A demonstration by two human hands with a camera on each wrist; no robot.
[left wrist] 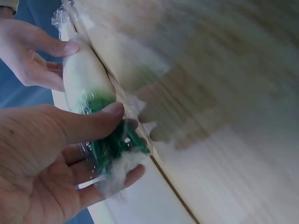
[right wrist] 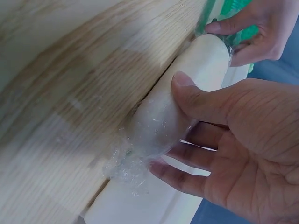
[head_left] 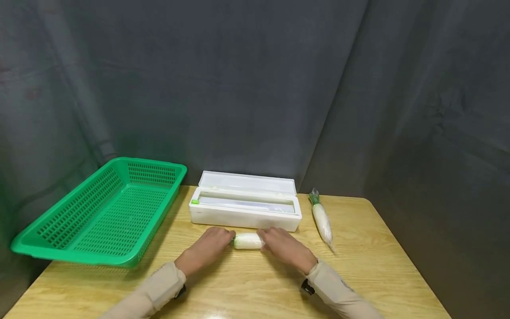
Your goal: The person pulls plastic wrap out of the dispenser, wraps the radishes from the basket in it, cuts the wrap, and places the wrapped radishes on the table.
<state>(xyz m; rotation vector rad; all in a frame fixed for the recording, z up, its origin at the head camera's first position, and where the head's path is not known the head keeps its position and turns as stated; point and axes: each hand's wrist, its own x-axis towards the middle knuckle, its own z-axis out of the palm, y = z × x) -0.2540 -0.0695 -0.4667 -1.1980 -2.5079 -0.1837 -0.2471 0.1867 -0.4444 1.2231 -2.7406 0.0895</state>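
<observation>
A white radish with green leaf stubs lies crosswise close to the table top, wrapped in clear plastic film. Its leafy left end is between the thumb and fingers of my left hand; in the left wrist view, the thumb presses on the green stubs through the film. My right hand grips the other end, thumb on top and fingers curled beneath. Crumpled loose film sticks out past that end in the right wrist view.
Just behind the radish stands a white film dispenser box, lid raised, with a green slider. A second wrapped radish lies to the right. The green basket takes up the table's left side. Dark curtains hang behind.
</observation>
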